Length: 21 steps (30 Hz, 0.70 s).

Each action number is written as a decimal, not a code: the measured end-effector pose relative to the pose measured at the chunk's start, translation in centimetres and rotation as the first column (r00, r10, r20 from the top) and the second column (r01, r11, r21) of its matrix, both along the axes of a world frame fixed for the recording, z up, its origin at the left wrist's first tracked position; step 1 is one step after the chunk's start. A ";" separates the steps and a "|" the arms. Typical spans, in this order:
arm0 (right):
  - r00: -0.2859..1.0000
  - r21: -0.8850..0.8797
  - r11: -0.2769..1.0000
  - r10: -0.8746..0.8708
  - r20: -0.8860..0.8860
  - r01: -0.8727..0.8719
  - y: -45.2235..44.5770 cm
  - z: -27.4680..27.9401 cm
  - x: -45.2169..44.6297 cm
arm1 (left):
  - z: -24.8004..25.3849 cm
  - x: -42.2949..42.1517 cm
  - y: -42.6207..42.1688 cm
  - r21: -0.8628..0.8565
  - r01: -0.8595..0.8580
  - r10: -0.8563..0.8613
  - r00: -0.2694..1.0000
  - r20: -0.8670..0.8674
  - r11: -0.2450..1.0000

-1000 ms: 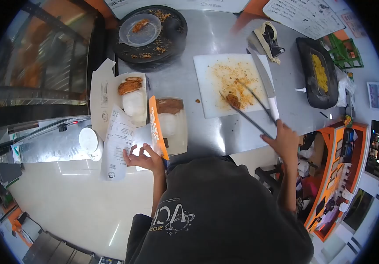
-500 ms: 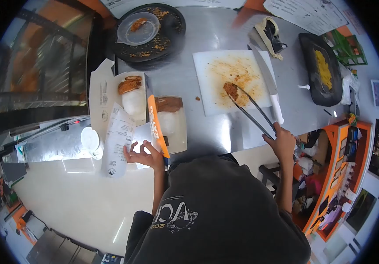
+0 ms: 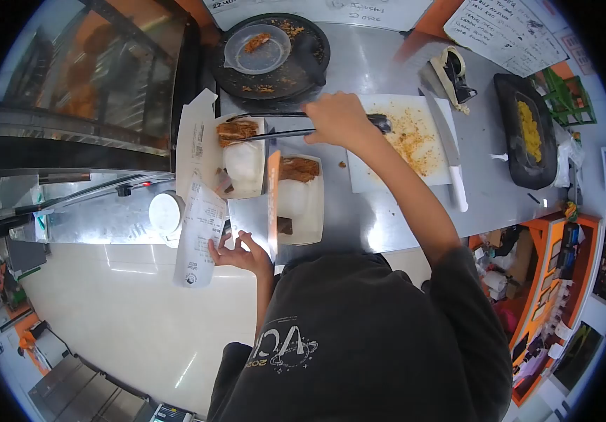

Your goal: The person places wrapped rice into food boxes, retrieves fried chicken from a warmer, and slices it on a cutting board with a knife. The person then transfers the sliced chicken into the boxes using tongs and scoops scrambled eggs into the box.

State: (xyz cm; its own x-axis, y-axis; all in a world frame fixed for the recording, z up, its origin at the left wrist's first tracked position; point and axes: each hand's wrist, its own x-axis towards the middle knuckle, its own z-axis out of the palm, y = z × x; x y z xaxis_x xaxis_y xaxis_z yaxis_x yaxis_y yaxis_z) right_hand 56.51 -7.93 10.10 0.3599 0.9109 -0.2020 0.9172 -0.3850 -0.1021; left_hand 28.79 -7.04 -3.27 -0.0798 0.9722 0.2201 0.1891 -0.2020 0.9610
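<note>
My right hand (image 3: 342,123) is closed around black tongs (image 3: 285,133), its arm stretched across the counter. The tong tips reach over the fried chicken (image 3: 238,131) at the top of the left takeaway box (image 3: 261,187), above a white mound of rice (image 3: 244,163). A second box (image 3: 313,228) beside it holds rice and fried chicken (image 3: 299,169); an orange-edged lid (image 3: 273,204) stands between the boxes. Low at the boxes' front edge, my left hand (image 3: 241,254) has its fingers apart, close to a long printed receipt (image 3: 203,235). Whether it touches the receipt is unclear.
A white cutting board (image 3: 373,179) with crumbs and a knife (image 3: 450,158) lies right of the boxes. Behind stand a round dark tray (image 3: 218,81) with a plastic bowl (image 3: 236,63), and a tape dispenser (image 3: 450,77). A black tray (image 3: 535,172) holds yellow food. A white cup (image 3: 166,213) stands left.
My right hand has swung left with the tongs, from the cutting board to the left box. The chicken piece has left the board. My left hand stays near the receipt.
</note>
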 end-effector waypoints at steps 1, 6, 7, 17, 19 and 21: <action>1.000 -0.057 0.998 -0.022 -0.008 0.021 0.9 0.0 -0.2 | -0.3 -0.6 0.1 0.014 -0.003 0.004 0.999 -0.047 1.000; 0.955 0.048 0.962 -0.260 -0.141 0.269 -4.7 0.1 0.3 | -3.3 -3.5 0.4 0.033 -0.002 0.008 0.986 -0.164 0.999; 0.931 0.161 0.927 -0.304 -0.200 0.338 -7.6 -1.1 1.0 | -3.9 -4.1 0.3 -0.015 0.021 -0.023 0.990 -0.138 1.000; 0.648 0.262 0.610 -0.756 -0.093 0.748 -19.8 -15.3 2.0 | -3.4 -0.3 5.5 -0.564 0.272 -0.395 0.913 -0.106 0.779; 0.651 0.317 0.618 -0.759 0.000 0.720 -19.3 -16.1 1.6 | -10.9 -1.4 8.7 -0.594 0.350 -0.475 0.878 -0.063 0.725; 0.636 0.320 0.611 -0.771 0.035 0.724 -18.9 -15.7 0.9 | -12.3 -0.6 9.7 -0.617 0.395 -0.464 0.884 0.055 0.681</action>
